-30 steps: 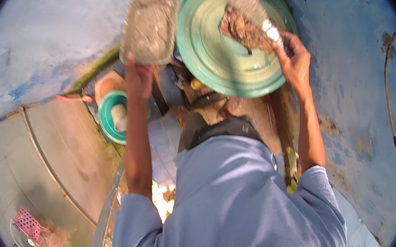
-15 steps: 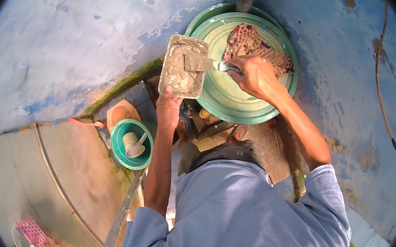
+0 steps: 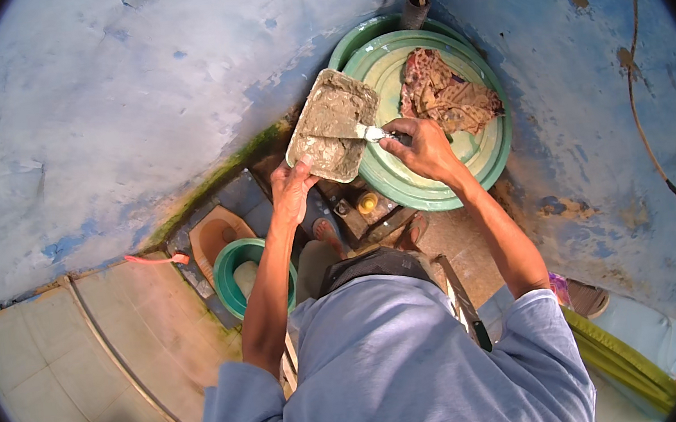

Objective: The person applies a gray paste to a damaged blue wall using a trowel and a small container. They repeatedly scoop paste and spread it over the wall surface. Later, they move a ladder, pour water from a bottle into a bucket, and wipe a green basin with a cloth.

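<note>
My left hand (image 3: 292, 193) grips the near edge of a shallow rectangular tray (image 3: 307, 117), thumb on top. Wet grey-brown paste (image 3: 347, 99) like cement or plaster covers its inside. In my right hand (image 3: 428, 150) is the handle of a putty knife (image 3: 329, 128), whose smeared blade lies flat in the paste. Both hands are closed. Behind and to the right of the tray, a large round green lid (image 3: 401, 188) rests over a green tub, carrying a crumpled spotted cloth (image 3: 449, 96).
Peeling blue walls (image 3: 177, 88) meet in a corner behind the tub. A short pipe (image 3: 414, 13) stands there. A green bucket (image 3: 232, 259), an orange squat toilet (image 3: 213, 234) and a pink-red brush (image 3: 156, 260) are at lower left. A yellow object (image 3: 367, 202) lies near my feet.
The putty knife's blade has turned flatter and swept lower across the paste. Tray and hands appear slightly farther right and lower as the view shifted.
</note>
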